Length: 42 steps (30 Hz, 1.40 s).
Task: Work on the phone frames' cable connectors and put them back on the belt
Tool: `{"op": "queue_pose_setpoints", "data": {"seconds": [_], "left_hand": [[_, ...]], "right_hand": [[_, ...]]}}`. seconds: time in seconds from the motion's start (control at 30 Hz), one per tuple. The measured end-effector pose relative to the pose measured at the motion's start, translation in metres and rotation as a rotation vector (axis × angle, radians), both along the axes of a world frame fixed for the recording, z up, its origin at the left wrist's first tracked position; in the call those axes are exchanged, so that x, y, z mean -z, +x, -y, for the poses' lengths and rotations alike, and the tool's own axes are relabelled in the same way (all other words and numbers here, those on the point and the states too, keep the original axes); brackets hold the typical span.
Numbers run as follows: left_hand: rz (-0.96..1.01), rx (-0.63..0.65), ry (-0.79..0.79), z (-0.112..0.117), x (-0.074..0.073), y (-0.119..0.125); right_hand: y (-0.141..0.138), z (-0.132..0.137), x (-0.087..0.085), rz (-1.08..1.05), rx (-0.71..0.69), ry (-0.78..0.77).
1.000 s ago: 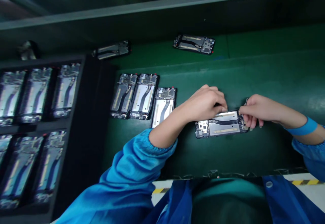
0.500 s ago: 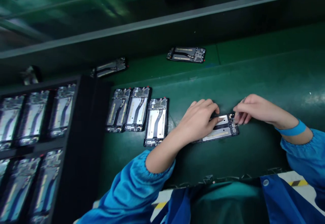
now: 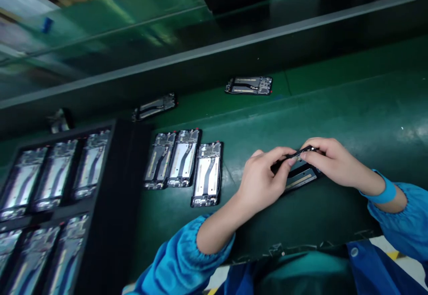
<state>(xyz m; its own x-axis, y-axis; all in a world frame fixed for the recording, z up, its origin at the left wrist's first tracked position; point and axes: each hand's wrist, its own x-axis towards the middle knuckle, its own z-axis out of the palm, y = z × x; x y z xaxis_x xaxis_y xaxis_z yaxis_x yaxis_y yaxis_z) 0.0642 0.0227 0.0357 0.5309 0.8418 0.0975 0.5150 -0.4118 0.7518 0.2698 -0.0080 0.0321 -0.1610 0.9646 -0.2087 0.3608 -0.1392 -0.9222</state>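
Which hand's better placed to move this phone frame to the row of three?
Probably left: left hand grips the phone frame on the side nearer the row of three; right hand is farther.

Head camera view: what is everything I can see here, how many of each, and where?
Open black-and-silver phone frame: one, dark, centre right, tilted up between both hands.
Row of matching phone frames: three, black and silver, side by side on the surface, left of the hands.
Far phone frames: two, dark, lying apart near the surface's far edge, the second further left.
Black compartment tray: one, far left.
Tray frames: at least six, silver, one per compartment.
Green work surface: one, under everything.
Grey rail: one, beyond the surface.
Blue sleeves: two, bottom.
Blue wristband: one, right wrist.
Left hand, right hand: both grip the tilted frame.
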Motion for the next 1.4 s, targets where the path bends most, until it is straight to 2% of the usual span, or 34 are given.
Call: {"op": "queue_pose_setpoints", "data": {"seconds": [0.4,0.63,0.9,1.2,1.4], "left_hand": [[0.114,-0.061,-0.153,0.003,-0.002,0.002],[0.022,-0.091,-0.045,0.006,-0.004,0.004],[0.107,-0.094,-0.129,0.002,-0.004,0.005],[0.119,-0.093,-0.193,0.004,-0.005,0.007],[0.053,-0.100,-0.096,0.007,-0.005,0.008]], "right_hand": [[-0.002,0.003,-0.006,0.039,-0.025,0.170],[-0.010,0.003,-0.003,0.093,0.089,0.242],[-0.004,0.003,-0.004,0.063,-0.002,0.237],[-0.002,0.003,-0.005,0.110,-0.011,0.265],[-0.006,0.004,-0.003,0.070,0.070,0.230]]}}
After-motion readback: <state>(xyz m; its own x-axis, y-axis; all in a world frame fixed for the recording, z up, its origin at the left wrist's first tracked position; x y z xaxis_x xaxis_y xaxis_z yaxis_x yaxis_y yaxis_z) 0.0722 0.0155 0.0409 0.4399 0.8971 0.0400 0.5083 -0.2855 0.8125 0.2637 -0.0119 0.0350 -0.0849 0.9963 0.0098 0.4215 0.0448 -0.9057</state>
